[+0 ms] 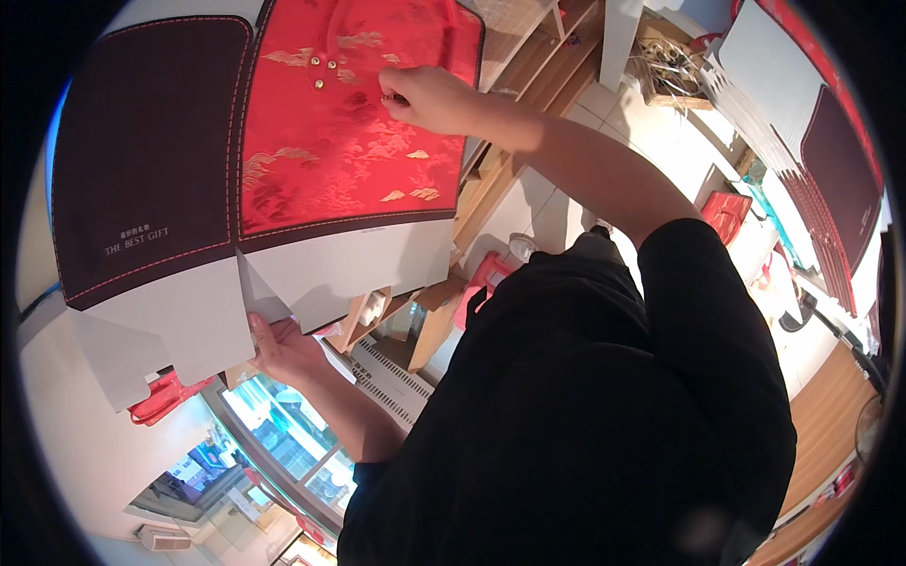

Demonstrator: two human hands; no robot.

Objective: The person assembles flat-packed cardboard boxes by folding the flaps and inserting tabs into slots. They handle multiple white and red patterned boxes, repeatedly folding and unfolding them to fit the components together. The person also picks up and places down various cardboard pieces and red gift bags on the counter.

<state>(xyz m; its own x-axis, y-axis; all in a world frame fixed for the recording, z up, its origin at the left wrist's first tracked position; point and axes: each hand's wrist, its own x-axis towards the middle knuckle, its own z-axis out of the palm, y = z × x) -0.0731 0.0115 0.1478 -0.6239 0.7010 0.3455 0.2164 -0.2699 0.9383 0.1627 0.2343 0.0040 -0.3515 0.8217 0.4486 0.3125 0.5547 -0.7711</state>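
A partly unfolded cardboard gift box [349, 179] spreads across the upper left. One panel is red with gold clouds, the other dark brown [142, 141] with stitched-looking edges; white flaps [349, 259] run below both. My left hand [288, 351] grips a white flap near the fold between the panels, thumb on top. Over the red panel, my right hand [425, 99] is closed in a pinch. Something small and goldish shows at its fingertips, too hidden to name. Beside it, several small gold studs [319, 84] lie on the red panel, below a red strap handle [332, 33].
Flat box blanks [802, 160] stand stacked at the far right. Wooden shelves [543, 71] run behind my right arm. A wooden crate [675, 71] with stringy contents sits on the tiled floor [590, 113]. A red stool-like thing [483, 281] stands near my body.
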